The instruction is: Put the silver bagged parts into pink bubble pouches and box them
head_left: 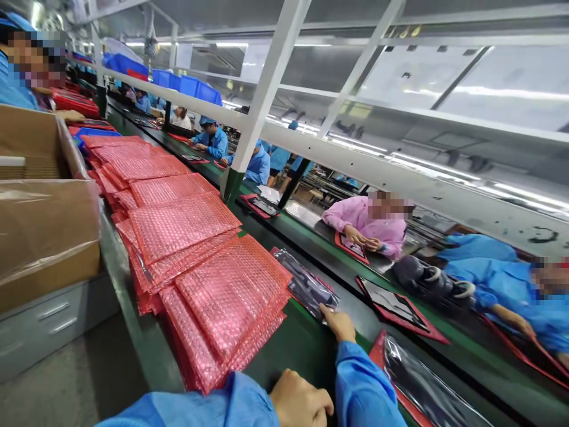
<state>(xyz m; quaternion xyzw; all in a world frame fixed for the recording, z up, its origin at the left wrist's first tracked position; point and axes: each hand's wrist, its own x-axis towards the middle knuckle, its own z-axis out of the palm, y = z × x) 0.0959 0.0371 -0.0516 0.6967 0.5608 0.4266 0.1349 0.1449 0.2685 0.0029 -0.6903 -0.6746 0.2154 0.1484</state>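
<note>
My right hand reaches over the green bench edge, its fingers closed on the near corner of a clear plastic bag with a dark item, which lies on a red sheet on the belt. Low in the picture, my left hand hangs over the bench with its fingers curled; nothing shows in it. Stacks of red bubble-wrap pouches lie to the left of both hands. Another clear bag with a dark item lies on red material to the right of my right forearm.
An open cardboard box stands at the left. A white slanted post rises from the bench. Across the belt, a person in pink handles a red item. More people in blue sit farther along. Blue bins rest on a shelf.
</note>
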